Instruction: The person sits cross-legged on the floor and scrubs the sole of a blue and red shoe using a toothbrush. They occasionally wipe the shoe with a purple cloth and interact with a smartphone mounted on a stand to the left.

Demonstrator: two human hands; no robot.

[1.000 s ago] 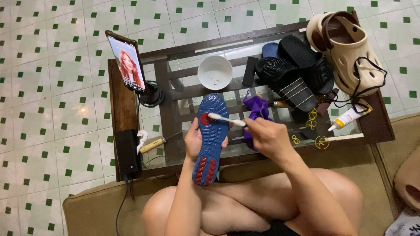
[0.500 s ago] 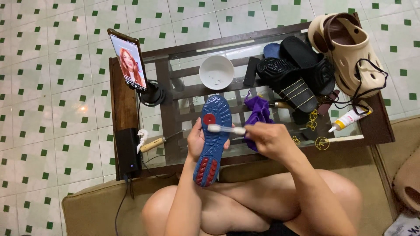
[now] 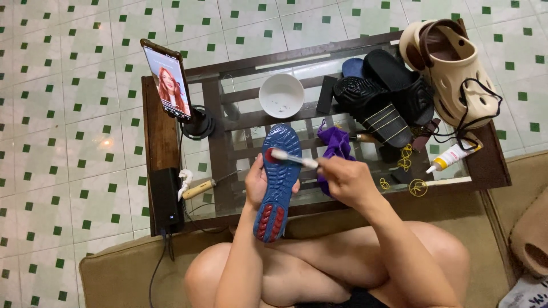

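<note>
The white plastic toothbrush is sitting higher than half a second ago, bristles back on the red heel patch of the blue rubber shoe sole. The right hand is pinching its handle; the left hand is gripping the sole from underneath, above the glass-topped wooden table.

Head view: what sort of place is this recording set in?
Most likely a home living room used for shoe repair: a tiled floor, a sofa and a glass coffee table strewn with sandals and a glue tube. The left hand holds a blue sole.
</note>
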